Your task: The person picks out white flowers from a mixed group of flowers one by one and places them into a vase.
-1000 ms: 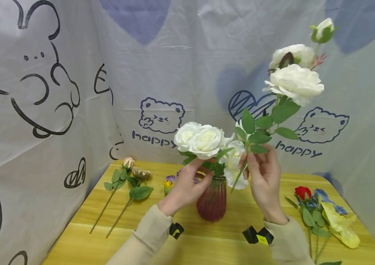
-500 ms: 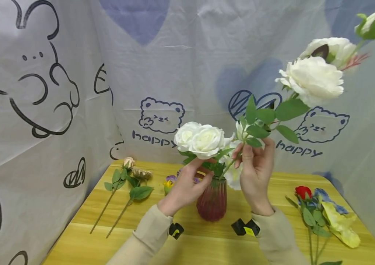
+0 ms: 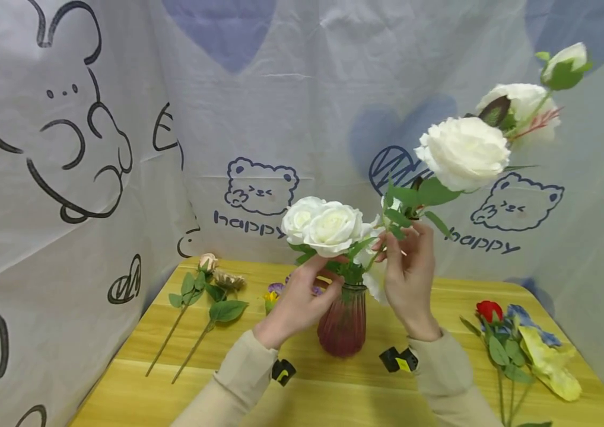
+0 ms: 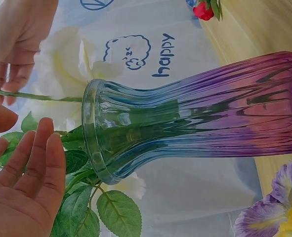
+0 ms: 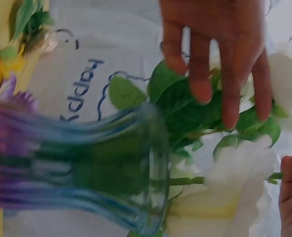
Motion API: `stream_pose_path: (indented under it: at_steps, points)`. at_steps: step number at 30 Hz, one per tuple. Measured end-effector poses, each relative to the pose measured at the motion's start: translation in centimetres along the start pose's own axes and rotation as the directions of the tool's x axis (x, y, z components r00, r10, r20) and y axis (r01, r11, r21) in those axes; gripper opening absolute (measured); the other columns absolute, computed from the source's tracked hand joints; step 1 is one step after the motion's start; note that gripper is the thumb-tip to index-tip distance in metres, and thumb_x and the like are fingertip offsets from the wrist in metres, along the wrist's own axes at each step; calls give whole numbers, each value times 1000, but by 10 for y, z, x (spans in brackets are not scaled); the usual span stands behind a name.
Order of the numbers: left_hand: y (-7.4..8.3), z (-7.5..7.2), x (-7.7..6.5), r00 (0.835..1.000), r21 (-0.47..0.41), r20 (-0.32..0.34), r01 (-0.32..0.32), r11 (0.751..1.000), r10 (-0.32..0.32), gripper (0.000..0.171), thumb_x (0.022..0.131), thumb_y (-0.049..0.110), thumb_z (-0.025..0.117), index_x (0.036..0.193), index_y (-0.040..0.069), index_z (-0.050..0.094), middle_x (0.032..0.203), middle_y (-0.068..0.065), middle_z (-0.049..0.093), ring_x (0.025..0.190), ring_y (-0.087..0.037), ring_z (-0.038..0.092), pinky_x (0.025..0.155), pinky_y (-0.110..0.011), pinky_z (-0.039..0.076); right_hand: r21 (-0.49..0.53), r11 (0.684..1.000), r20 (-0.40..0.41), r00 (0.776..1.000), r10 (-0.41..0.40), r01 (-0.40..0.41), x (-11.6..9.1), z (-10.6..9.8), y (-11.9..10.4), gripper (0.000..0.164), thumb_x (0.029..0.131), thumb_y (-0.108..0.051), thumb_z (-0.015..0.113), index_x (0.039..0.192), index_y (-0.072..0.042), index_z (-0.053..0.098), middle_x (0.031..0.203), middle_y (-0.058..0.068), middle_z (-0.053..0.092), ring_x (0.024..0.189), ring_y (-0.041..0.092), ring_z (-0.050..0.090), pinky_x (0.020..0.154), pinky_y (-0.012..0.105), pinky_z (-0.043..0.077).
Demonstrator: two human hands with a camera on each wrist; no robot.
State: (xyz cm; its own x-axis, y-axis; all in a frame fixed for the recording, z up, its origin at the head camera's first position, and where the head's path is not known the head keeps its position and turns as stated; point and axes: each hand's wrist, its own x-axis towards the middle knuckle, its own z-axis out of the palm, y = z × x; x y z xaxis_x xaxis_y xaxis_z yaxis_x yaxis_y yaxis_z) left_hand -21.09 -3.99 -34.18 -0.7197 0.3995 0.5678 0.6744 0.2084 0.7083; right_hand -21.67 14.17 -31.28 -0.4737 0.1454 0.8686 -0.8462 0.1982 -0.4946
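Note:
My right hand (image 3: 411,276) pinches the green stem (image 4: 42,96) of a tall artificial white flower spray (image 3: 464,154), which leans to the right. That stem reaches the rim of a ribbed glass vase (image 3: 342,326), blue at the neck and pink-purple below. Green stems show inside the neck. White roses (image 3: 331,228) stand above the vase mouth, and another white bloom (image 4: 64,59) hangs at its right side. Under the roses, my left hand (image 3: 302,296) is at the leaves (image 5: 185,108), its fingers fairly straight in the right wrist view.
Two beige flowers with long stems (image 3: 179,338) lie at the table's left. Purple and yellow flowers (image 3: 274,293) sit behind the left hand. Red (image 3: 489,311), blue and yellow flowers (image 3: 547,362) lie at the right. A printed cloth (image 3: 323,118) hangs behind the wooden table (image 3: 328,403).
My right hand has moved left toward the vase, bringing the spray's stem to the rim. The spray swung right, then back somewhat left and down. My left hand has stayed in place.

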Motion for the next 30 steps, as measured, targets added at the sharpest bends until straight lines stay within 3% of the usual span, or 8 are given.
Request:
stream_pose_path:
  at_steps: [4, 7, 11, 15, 20, 22, 26, 30]
  points:
    - [-1, 0, -1, 1000, 5, -4, -4, 1000, 4, 50, 95, 1, 59, 142, 11, 50, 132, -14, 63, 100, -26, 72, 82, -28, 62, -125, 992, 72, 997, -20, 29, -4, -4, 5, 23, 97, 11, 54, 117, 15, 42, 86, 19, 66, 72, -3, 63, 57, 14, 54]
    - [-1, -1, -1, 1000, 8, -5, -8, 1000, 9, 50, 95, 1, 59, 143, 10, 50, 131, -15, 63, 100, -27, 71, 82, -28, 62, -170, 985, 128, 992, -2, 24, -7, -6, 8, 35, 96, 14, 53, 128, 13, 39, 93, 29, 63, 73, -1, 64, 60, 13, 55]
    - [-1, -1, 0, 1000, 10, -6, -8, 1000, 8, 51, 95, 2, 58, 145, 11, 49, 132, -14, 63, 100, -27, 71, 82, -25, 61, -232, 972, 191, 979, 75, -29, -9, -7, 10, 55, 96, 12, 54, 146, 3, 33, 103, 25, 63, 75, 17, 70, 63, 13, 57]
    - [-1, -1, 0, 1000, 8, -4, -1, 1000, 1, 51, 95, 2, 58, 145, 10, 48, 133, -14, 63, 100, -27, 72, 82, -25, 61, -282, 957, 248, 959, 140, -67, -11, -8, 11, 52, 98, 6, 55, 145, 0, 35, 107, 23, 67, 77, 33, 72, 62, 17, 58]
    - [-2, -1, 1, 1000, 11, -4, -3, 1000, 3, 51, 95, 2, 58, 145, 9, 48, 133, -15, 63, 99, -27, 72, 82, -25, 61, -355, 933, 269, 950, 158, -55, -12, -7, 10, 26, 103, -3, 50, 125, 6, 38, 89, 24, 68, 66, 29, 69, 54, 23, 58]
    - [-2, -1, 1, 1000, 12, -5, -7, 1000, 7, 51, 95, 2, 58, 145, 8, 48, 133, -15, 63, 99, -27, 72, 82, -24, 61, -395, 916, 268, 944, 190, -71, -11, -8, 8, 27, 103, -4, 51, 125, 7, 40, 87, 23, 68, 66, 28, 68, 53, 25, 57]
    - [-3, -1, 1, 1000, 14, -11, -10, 1000, 10, 47, 95, 2, 58, 141, 7, 51, 131, -16, 64, 99, -28, 72, 81, -24, 61, -468, 876, 290, 915, 281, -121, -9, -10, 5, 39, 101, -7, 56, 135, 6, 43, 103, 24, 69, 79, 32, 71, 61, 34, 62]
    - [-2, -2, 1, 1000, 10, -17, -7, 1000, 7, 42, 95, 2, 58, 137, 6, 54, 129, -17, 64, 99, -28, 71, 80, -23, 61, -507, 851, 313, 892, 327, -135, -8, -12, 4, 38, 98, -5, 58, 133, 4, 46, 106, 23, 69, 82, 33, 72, 67, 39, 63]
